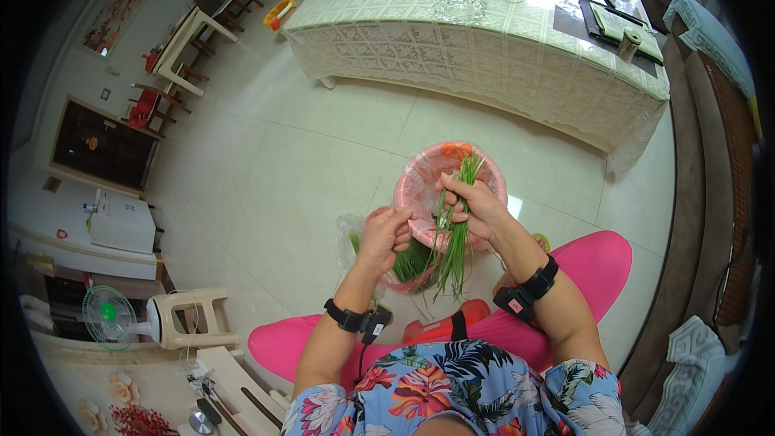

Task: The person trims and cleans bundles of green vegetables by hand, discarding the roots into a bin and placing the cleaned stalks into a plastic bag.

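Observation:
My right hand (475, 203) is closed around a bunch of long green chive-like stalks (454, 260), held over the near side of a pink bin (404, 178) lined with a clear plastic bag. To its left, my left hand (387, 236) has its thumb and fingertips pinched together at the bin's edge; whether something thin is between them is too small to tell. Below my hands, more green stalks (412, 260) lie in a reddish container, partly hidden by my left hand. A clear plastic bag (350, 227) with some green in it is left of that hand.
A table with a lace-patterned cover (436, 51) stands ahead, bearing a glass dish (460, 7) and notebooks. A sofa (687, 194) runs along the right. At left are a fan (109, 313) on a plastic stool (197, 321), and a dining table with chairs (181, 48).

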The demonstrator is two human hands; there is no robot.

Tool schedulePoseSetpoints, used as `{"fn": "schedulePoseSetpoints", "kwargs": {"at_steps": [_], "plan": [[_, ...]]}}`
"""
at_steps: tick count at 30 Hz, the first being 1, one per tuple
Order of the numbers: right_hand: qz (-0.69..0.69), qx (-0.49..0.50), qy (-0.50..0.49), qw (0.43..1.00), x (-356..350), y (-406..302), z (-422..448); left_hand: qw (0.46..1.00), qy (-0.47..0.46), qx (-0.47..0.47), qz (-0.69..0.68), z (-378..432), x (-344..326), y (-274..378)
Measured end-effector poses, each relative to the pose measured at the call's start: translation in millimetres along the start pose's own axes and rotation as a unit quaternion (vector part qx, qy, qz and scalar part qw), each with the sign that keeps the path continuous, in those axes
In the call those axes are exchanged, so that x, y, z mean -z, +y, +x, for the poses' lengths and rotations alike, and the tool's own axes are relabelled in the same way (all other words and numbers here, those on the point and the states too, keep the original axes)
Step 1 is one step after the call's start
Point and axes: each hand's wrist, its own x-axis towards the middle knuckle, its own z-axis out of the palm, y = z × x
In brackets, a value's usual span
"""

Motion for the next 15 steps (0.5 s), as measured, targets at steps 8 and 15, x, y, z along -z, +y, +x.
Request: {"fn": "schedulePoseSetpoints", "kwargs": {"at_steps": [8, 15], "plan": [[0.039, -0.010, -0.018, 0.999, 4.0, 1.9, 1.0, 0.995, -0.052, -0.034, 0.076, -18.6, -31.9, 8.2], [0.033, -0.008, -0.011, 0.999, 1.9, 3.5, 1.0, 0.992, -0.054, -0.001, 0.116, -18.1, -36.8, 6.5]]}}
